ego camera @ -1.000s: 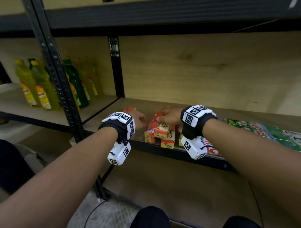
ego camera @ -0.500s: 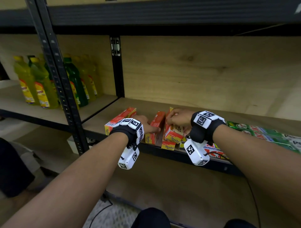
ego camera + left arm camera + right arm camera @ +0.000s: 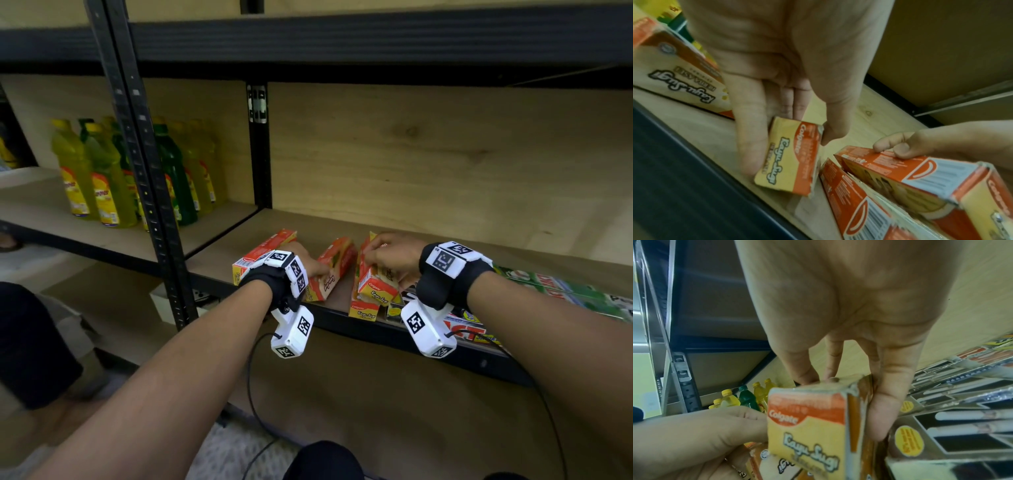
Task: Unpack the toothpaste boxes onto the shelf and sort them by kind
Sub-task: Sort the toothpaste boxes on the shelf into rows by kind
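Here the left hand (image 3: 777, 84) grips a Colgate Kayu Sugi toothpaste box (image 3: 789, 159) between thumb and fingers at its near end, just inside the front edge of the wooden shelf (image 3: 445, 236). The right hand (image 3: 394, 255) closes its thumb and fingers round a second Kayu Sugi box (image 3: 375, 274), holding it tilted on top of a third box of the same kind (image 3: 364, 310) that lies at the shelf's front edge. The two hands are close together, the left hand's box just to the left of the right hand's. A fourth orange box (image 3: 263, 251) lies further left, near the shelf's front left corner, behind the left wrist. To the right of the right hand, flat against the front edge, lie red-and-white toothpaste boxes (image 3: 469, 325), and beyond them green boxes (image 3: 565, 291) run toward the shelf's right end. On the neighbouring shelf to the left stand yellow bottles (image 3: 102, 178) and a green bottle (image 3: 174, 174).
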The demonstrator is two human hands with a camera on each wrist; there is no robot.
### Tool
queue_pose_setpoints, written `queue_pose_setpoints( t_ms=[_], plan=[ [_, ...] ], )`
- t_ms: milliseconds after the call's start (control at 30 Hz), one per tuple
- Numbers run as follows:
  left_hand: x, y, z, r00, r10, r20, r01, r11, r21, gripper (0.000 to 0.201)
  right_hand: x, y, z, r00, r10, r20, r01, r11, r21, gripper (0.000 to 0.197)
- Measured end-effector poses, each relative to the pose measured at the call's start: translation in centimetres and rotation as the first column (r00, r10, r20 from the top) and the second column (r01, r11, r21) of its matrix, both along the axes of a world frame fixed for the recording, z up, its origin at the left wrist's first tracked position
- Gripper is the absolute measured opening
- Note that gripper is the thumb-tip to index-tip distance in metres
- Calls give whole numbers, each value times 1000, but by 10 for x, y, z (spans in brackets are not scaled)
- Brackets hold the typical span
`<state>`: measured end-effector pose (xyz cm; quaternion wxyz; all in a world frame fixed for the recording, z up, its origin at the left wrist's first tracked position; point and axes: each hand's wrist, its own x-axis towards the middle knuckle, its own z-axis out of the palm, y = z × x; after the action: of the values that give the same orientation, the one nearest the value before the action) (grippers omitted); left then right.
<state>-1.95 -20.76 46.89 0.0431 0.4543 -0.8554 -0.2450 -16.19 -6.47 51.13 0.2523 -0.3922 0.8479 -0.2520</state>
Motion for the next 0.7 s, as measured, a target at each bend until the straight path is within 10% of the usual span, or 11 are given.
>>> queue_pose_setpoints(
  t_ms=[100,300,700],
  plan=[
    [13,-8,5,995,48,-89,-51,998,-33,78,2,-3,0,1000,-9,0,9,1000,-13,24],
    [48,-29,36,969,141,-204,-155,986,-56,48,12,-18,-4,999,-20,41,23,996,-87,23],
    [85,-48,39,967,255,-2,-249,944,-215,49,71,-62,-28,964,96,249,-61,988,-144,27]
  ],
)
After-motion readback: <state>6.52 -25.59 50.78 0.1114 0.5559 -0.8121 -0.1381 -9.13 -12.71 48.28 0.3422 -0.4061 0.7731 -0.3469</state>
